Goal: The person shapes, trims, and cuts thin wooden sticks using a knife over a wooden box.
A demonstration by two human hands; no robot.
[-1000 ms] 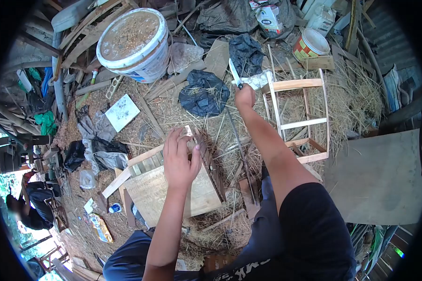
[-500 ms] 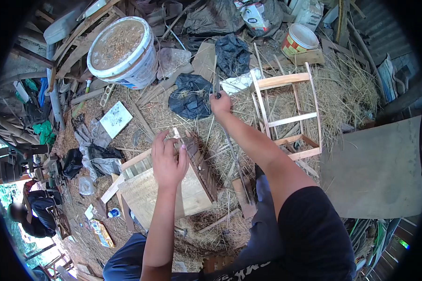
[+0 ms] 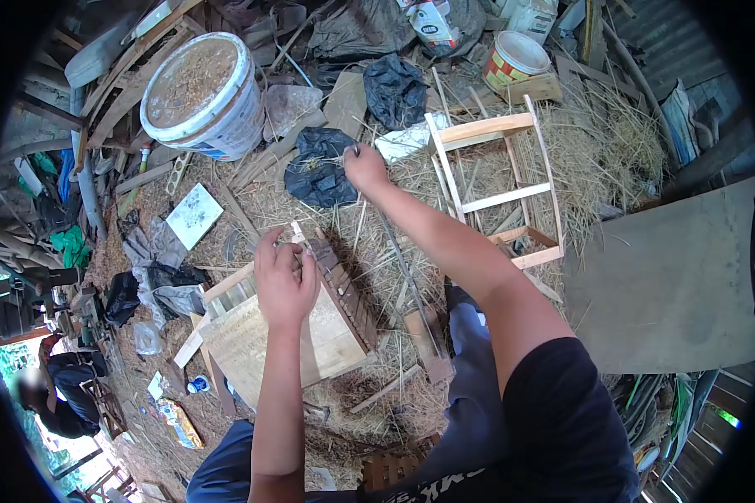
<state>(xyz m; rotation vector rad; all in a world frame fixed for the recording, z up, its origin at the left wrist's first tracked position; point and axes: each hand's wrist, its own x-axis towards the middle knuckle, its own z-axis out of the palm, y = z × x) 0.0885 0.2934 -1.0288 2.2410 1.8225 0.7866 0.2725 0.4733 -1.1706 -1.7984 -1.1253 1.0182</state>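
My left hand [image 3: 287,281] is over the far edge of a flat-topped wooden stand [image 3: 256,339], with fingers bent and thumb drawn in. At its fingertips a small pale piece of wood [image 3: 297,229] sticks out, apparently pinched; the rest is hidden by the fingers. My right hand [image 3: 365,170] is stretched forward and closed in a fist beside a crumpled black plastic bag [image 3: 323,180]. A dark end pokes from the top of that fist. Below the forearm runs a long thin dark strip [image 3: 407,272]; I cannot tell whether it joins what the fist holds.
A small wooden frame [image 3: 507,197] stands on straw at the right, near a large grey board [image 3: 663,285]. A big white bucket [image 3: 201,96] and a smaller bucket [image 3: 518,59] stand at the back. Another person [image 3: 67,390] sits far left. Scraps and bags litter the floor.
The view has shifted slightly, so most things sit further left and higher. My left fingers are more curled. My right fist remains out in front, beside the black bag.
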